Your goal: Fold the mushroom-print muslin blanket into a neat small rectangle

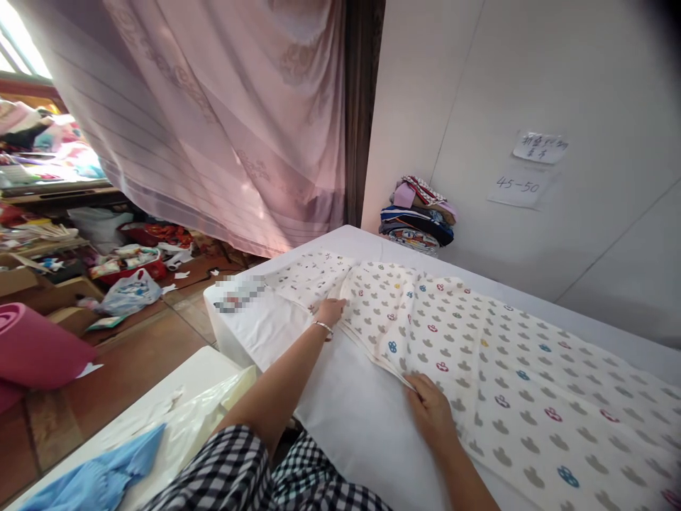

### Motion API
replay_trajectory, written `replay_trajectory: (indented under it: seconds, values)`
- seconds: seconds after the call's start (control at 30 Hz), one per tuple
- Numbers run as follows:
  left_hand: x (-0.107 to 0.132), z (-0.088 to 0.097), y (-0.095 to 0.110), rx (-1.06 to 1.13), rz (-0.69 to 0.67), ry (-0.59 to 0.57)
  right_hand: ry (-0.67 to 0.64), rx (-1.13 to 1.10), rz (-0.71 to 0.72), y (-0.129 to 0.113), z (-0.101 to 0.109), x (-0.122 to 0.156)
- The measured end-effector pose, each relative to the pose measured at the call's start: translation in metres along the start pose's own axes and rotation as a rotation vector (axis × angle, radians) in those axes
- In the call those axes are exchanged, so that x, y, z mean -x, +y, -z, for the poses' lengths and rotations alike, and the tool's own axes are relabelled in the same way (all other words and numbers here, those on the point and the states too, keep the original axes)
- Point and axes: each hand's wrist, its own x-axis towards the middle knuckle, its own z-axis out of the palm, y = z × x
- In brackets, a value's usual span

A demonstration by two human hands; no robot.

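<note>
A cream cloth (479, 362) printed with grey, blue and red motifs lies spread along the white table (340, 411), running off to the right. Its near edge is pinched between the thumb and fingers of my right hand (430, 406). Farther left, my left hand (330, 311), with a bracelet at the wrist, has its fingers closed at the cloth's left corner. Beyond that corner lies a white cloth with small scattered prints (306, 277), partly under the cream one. Part of the left fingers' grip is hidden.
Folded fabrics (418, 220) are stacked against the white wall, below paper signs (518, 186). A pink curtain (239, 121) hangs behind the table. At lower left, a side table holds a blue cloth (101, 472). A pink roll (40, 348) and plastic bags (130, 292) lie on the floor.
</note>
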Motion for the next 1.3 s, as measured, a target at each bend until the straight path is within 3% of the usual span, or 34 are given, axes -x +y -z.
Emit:
replay_trajectory:
  seconds: [0.27,0.4,0.67,0.83,0.93,1.1,1.2,1.3]
  values:
    - [0.004,0.019,-0.009,-0.208,-0.023,0.005,-0.01,-0.044,-0.025,-0.003,0.003,-0.002]
    - [0.005,0.018,-0.009,-0.249,-0.018,0.05,-0.024,-0.055,-0.047,-0.002,0.003,-0.001]
    - [0.002,0.018,-0.004,-0.226,0.035,0.055,-0.03,-0.092,-0.032,-0.002,0.002,-0.003]
    - [-0.004,0.024,0.004,-0.132,-0.037,0.064,-0.043,-0.081,-0.037,-0.003,0.001,-0.004]
    - [-0.018,0.042,0.024,-0.019,-0.11,0.14,-0.045,-0.058,-0.032,-0.013,0.007,-0.005]
    - [-0.042,0.094,0.056,0.204,-0.175,0.349,-0.038,0.026,0.026,-0.054,0.025,-0.009]
    - [-0.036,0.112,0.043,0.279,-0.167,0.396,-0.123,0.111,0.083,-0.071,0.023,-0.007]
    - [-0.02,0.111,0.011,0.336,-0.11,0.396,-0.209,0.225,0.102,-0.076,0.008,0.0]
